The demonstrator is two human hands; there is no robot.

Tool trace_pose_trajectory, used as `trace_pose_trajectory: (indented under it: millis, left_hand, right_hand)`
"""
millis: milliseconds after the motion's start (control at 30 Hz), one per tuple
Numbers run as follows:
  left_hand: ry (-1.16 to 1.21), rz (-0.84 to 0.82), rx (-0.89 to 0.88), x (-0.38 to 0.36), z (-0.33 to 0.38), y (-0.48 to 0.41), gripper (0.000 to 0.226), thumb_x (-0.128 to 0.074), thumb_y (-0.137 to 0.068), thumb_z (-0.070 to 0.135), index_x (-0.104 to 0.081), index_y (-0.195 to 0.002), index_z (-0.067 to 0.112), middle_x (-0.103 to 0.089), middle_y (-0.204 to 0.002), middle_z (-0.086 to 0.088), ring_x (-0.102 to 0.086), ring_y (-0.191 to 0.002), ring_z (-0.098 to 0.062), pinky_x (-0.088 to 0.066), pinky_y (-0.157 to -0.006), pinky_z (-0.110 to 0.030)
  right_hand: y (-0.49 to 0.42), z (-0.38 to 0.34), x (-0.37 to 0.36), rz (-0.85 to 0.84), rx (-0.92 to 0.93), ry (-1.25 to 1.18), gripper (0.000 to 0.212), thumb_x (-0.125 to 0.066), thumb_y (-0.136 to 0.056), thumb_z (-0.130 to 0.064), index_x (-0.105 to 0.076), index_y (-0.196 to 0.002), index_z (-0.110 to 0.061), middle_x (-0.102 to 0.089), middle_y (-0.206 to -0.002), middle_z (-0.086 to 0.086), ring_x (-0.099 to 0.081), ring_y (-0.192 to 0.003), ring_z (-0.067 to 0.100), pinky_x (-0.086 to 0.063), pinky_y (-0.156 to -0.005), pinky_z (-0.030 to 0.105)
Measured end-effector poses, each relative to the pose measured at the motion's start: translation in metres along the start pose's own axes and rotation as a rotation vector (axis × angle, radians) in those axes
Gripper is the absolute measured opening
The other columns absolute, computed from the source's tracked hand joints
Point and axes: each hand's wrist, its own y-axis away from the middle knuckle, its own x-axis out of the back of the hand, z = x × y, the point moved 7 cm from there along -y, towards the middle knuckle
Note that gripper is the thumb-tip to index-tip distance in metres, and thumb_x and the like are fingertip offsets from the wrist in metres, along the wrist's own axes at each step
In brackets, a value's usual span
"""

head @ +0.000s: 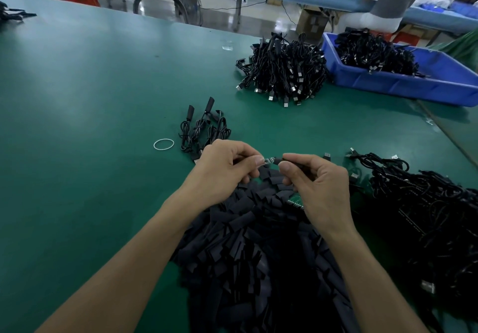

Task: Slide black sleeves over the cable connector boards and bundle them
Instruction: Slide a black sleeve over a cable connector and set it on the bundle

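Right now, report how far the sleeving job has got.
Done: a few sleeved cables lie by the loose band, not yet bundled; the far heap looks finished. In hand: the left hand pinches a bare board, and the right hand holds a sleeve at its end. Left: the sleeve pile and the near heap.

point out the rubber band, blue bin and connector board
rubber band [154,144]: head view, left edge of the loop
blue bin [388,84]: head view, front wall
connector board [269,160]: head view, bare part between the two hands
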Motion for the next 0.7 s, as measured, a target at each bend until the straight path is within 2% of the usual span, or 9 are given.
trace_pose_trajectory:
  millis: [200,300,467,567,700]
  left_hand:
    - [0.023,-0.022,-0.011,0.0001,-0.0003,0.0006,0.013,-0.067,-0.096,0.019,-0.072,-0.086,0.026,-0.073,-0.07,0.008,-0.063,-0.06,-0.003,-0.053,-0.063,-0.016]
    - [0.043,-0.037,-0.011,0.0002,-0.0012,0.0,0.013,-0.067,-0.096,0.019,-0.073,-0.087,0.026,-0.074,-0.071,0.008,-0.064,-0.061,-0.004,-0.054,-0.064,-0.017]
    - [0.105,-0.08,-0.005,-0.0019,-0.0037,-0.0009,0.011,-0.069,-0.094,0.017,-0.073,-0.088,0.025,-0.075,-0.073,0.005,-0.069,-0.067,-0.009,-0.055,-0.067,-0.018]
    - [0.076,-0.135,-0.025,-0.0074,-0.0039,-0.0007,0.009,-0.071,-0.093,0.018,-0.073,-0.09,0.026,-0.076,-0.076,0.005,-0.071,-0.073,-0.011,-0.057,-0.071,-0.021]
    - [0.1,-0.123,-0.015,-0.008,-0.0077,-0.0001,0.008,-0.073,-0.092,0.021,-0.067,-0.097,0.025,-0.077,-0.076,0.005,-0.072,-0.073,-0.007,-0.057,-0.072,-0.019]
  right_hand:
    - [-0.0013,0.0028,-0.0013,0.007,-0.005,0.023,0.014,-0.076,-0.085,-0.028,-0.069,-0.096,-0.036,-0.073,-0.073,-0.014,-0.069,-0.065,0.004,-0.056,-0.067,0.019]
    - [-0.0034,0.0047,-0.002,-0.043,-0.035,-0.021,0.016,-0.077,-0.085,-0.023,-0.071,-0.093,-0.036,-0.074,-0.073,-0.009,-0.069,-0.063,0.006,-0.056,-0.065,0.02]
    - [-0.0069,0.001,-0.0037,-0.192,-0.079,-0.118,0.016,-0.078,-0.078,-0.021,-0.074,-0.093,-0.025,-0.075,-0.073,-0.006,-0.065,-0.059,0.004,-0.05,-0.059,0.013]
    - [-0.0072,0.0,-0.0068,-0.275,-0.094,-0.123,0.021,-0.076,-0.072,-0.027,-0.074,-0.093,-0.023,-0.076,-0.075,-0.003,-0.067,-0.062,0.007,-0.052,-0.062,0.014]
    - [-0.006,-0.001,-0.0073,-0.27,-0.059,-0.098,0.017,-0.075,-0.076,-0.026,-0.074,-0.093,-0.025,-0.076,-0.08,0.0,-0.068,-0.064,0.011,-0.055,-0.064,0.019]
